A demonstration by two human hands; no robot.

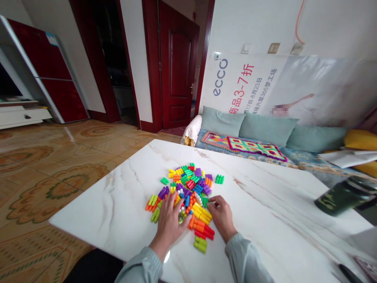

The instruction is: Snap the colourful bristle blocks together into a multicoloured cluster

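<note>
So the toy blocks [201, 212] are heaped on the white table [259, 236], probably so both hands reach easily. Left hand [170, 220] is spread loosely over the near side; right hand [222, 217] has curled fingers by a green block [204, 202], can't tell if they're pinching it.

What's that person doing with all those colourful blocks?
A person has both hands at a pile of colourful plastic blocks on a white table. The left hand is spread over the near left part of the pile. The right hand is at the pile's right edge, fingers curled by a green block; I can't tell if it's gripping it. Another green block lies apart, beyond the right hand.
</note>
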